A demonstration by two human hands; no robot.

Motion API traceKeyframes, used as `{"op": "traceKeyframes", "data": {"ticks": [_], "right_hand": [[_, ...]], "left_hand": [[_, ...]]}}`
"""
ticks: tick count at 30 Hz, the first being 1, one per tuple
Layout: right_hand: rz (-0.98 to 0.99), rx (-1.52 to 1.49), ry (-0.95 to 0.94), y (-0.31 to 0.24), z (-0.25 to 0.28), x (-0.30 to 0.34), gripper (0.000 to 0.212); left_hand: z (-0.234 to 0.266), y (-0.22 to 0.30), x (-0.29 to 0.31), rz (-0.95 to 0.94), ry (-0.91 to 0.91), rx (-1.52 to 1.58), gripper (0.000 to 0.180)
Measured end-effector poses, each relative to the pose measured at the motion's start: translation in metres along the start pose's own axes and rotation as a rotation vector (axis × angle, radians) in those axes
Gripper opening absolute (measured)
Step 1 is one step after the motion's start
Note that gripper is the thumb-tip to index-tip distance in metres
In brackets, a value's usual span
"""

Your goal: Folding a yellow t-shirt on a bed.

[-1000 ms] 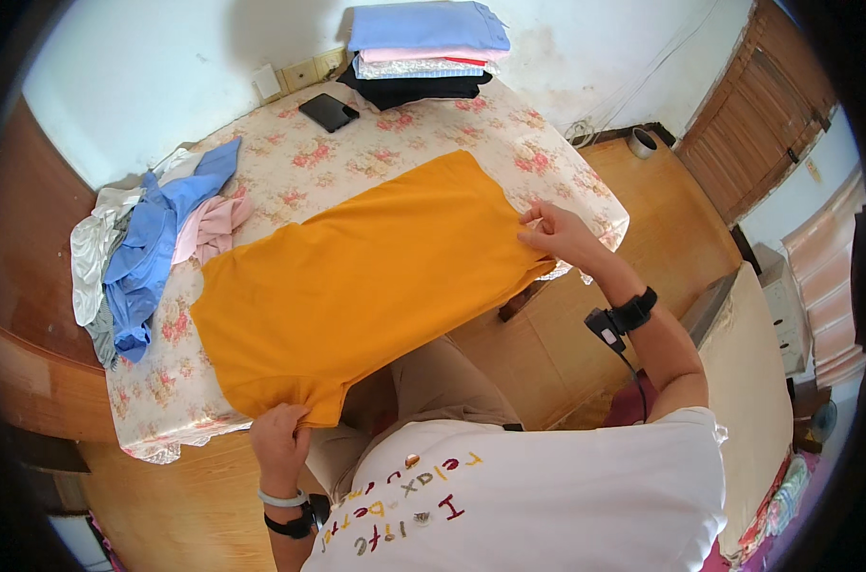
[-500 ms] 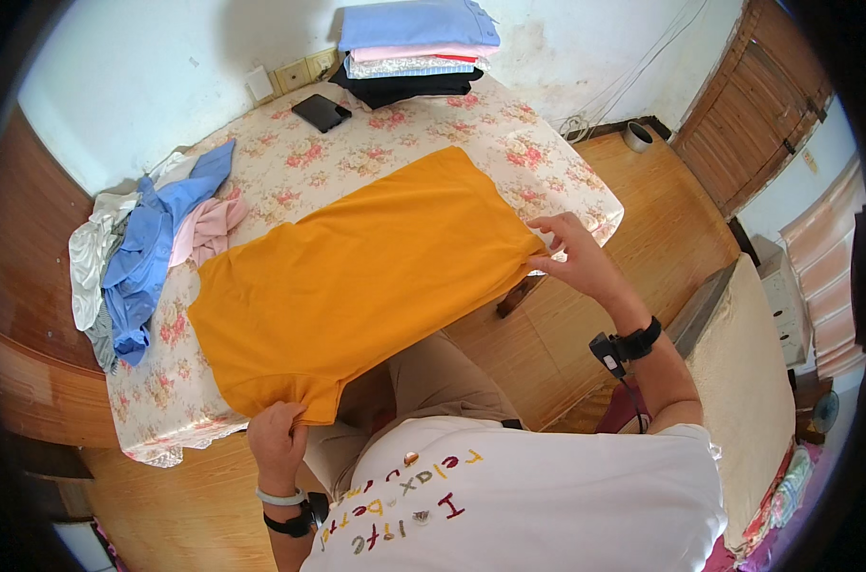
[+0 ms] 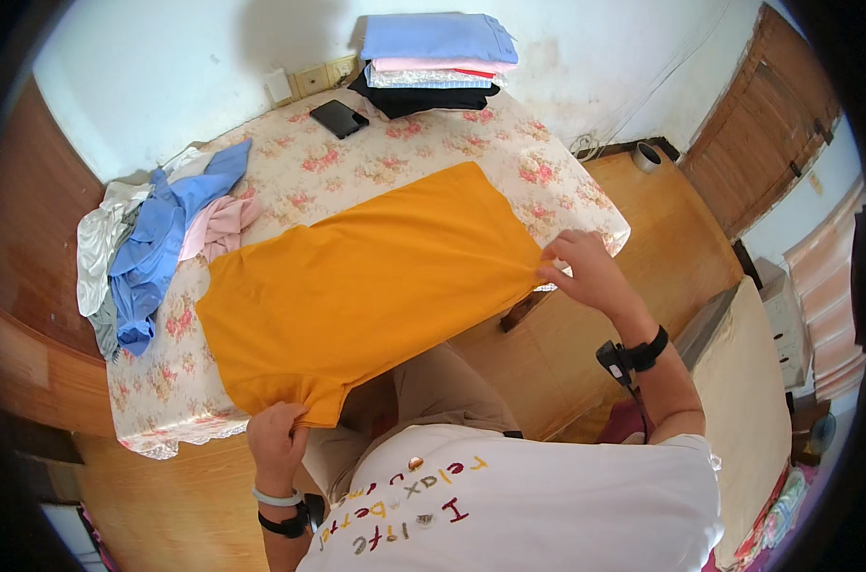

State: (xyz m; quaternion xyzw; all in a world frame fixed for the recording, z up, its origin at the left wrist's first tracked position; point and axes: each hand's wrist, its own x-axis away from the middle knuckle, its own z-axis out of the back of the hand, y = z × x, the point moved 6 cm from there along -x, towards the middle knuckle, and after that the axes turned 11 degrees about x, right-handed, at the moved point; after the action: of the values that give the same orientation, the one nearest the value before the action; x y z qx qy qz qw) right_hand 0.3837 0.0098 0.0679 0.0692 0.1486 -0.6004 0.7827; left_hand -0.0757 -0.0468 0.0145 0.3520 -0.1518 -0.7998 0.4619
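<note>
An orange T-shirt (image 3: 376, 276) lies spread sideways across the table, its near edge hanging at the table's front. My left hand (image 3: 278, 440) is closed on the shirt near its sleeve, at the lower left. At the right end, my right hand (image 3: 581, 270) pinches the shirt's corner between thumb and fingers, and the cloth creases toward that grip. Folds run through the sleeve beside my left hand. The shirt's underside is hidden.
A flowered cloth covers the table (image 3: 309, 181). Crumpled clothes (image 3: 156, 248) lie at its left. Folded clothes (image 3: 438, 62) are stacked at the back, beside a black phone (image 3: 340, 119). A padded cream surface (image 3: 738, 400) stands at the right.
My right hand now pinches the shirt's right corner more closely, and the cloth there is drawn into creases. My left hand keeps its hold. The whole view has shifted slightly.
</note>
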Motion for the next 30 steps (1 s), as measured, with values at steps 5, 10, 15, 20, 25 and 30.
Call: {"op": "traceKeyframes", "data": {"ticks": [5,10,15,20,25,30], "right_hand": [[0.024,-0.099,0.068,0.002,-0.014,-0.053,0.013],[0.019,-0.319,-0.279,0.023,-0.069,-0.095,0.021],[-0.247,-0.076,-0.302,0.062,-0.071,-0.140,0.025],[-0.169,-0.928,-0.725,0.003,-0.093,-0.141,0.050],[-0.040,-0.689,-0.328,0.082,-0.114,-0.182,0.053],[-0.386,-1.187,-0.470,0.041,-0.106,-0.171,0.048]], "left_hand": [[-0.001,0.004,0.001,-0.078,0.034,-0.036,0.020],[-0.003,0.002,0.005,-0.014,0.004,-0.018,0.020],[-0.002,0.004,0.004,-0.018,0.013,-0.078,0.020],[-0.006,-0.004,0.006,0.037,-0.037,-0.005,0.019],[-0.009,0.000,0.004,-0.018,-0.020,-0.020,0.019],[-0.008,-0.001,0.006,0.010,-0.036,-0.045,0.019]]}}
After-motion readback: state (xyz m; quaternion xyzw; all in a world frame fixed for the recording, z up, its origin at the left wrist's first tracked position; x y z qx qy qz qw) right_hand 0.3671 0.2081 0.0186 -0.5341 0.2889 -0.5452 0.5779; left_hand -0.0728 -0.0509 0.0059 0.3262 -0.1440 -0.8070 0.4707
